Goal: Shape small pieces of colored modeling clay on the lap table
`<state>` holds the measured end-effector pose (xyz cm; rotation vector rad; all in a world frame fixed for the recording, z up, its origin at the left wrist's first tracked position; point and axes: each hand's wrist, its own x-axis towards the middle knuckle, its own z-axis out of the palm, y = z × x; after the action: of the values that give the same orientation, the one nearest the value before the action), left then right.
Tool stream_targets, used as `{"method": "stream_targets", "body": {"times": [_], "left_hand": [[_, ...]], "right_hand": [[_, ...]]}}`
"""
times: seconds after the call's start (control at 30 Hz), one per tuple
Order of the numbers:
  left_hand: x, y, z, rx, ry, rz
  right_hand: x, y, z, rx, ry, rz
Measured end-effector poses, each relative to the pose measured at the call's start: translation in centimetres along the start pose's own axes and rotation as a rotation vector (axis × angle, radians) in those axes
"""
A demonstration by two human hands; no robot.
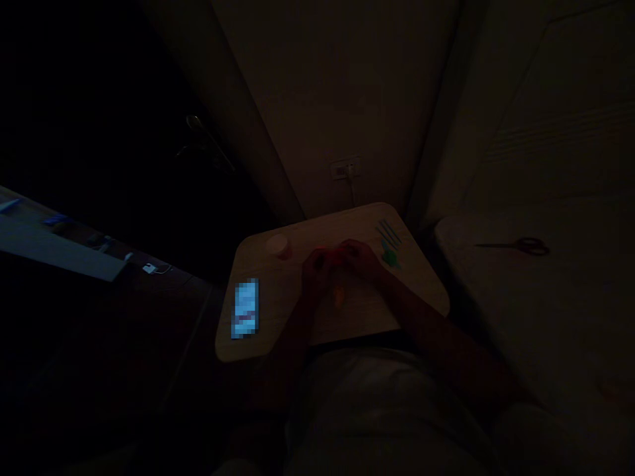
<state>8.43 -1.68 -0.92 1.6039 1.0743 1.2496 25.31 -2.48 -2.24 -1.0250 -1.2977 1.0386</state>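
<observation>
The scene is very dark. Over a small light-wood table [292,317], my left hand [316,266] and my right hand [358,256] come together with bent fingers. Both are closed on a small red thing [338,254], mostly covered by the fingers, whose kind I cannot make out. A small orange piece [338,296] lies on the tabletop just below my hands. To the right of my right hand is a green piece [389,257], with several thin bluish-green sticks [388,233] beyond it. A pale, pinkish round tub [278,246] stands left of my left hand.
A lit phone [245,309], its screen blurred out, lies at the table's left. Dark-handled scissors [533,246] rest on a pale surface to the right. Behind the table, a cable hangs from a wall socket [346,168]. A door handle [208,142] shows at the left.
</observation>
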Motion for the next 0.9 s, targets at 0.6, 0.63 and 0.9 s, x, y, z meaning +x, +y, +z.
{"method": "stream_targets", "body": {"times": [0.6,0.63,0.9], "left_hand": [[-0.26,0.20,-0.44,-0.039,-0.194,0.137],[-0.28,0.22,-0.43,-0.037,-0.202,0.130],[-0.07,0.32,-0.01,0.032,-0.155,0.085]], "right_hand": [[0.33,0.01,-0.57,-0.237,-0.057,-0.110],[0.30,-0.02,-0.60,-0.236,-0.061,-0.113],[0.39,0.11,-0.78,-0.289,-0.086,-0.136]]}}
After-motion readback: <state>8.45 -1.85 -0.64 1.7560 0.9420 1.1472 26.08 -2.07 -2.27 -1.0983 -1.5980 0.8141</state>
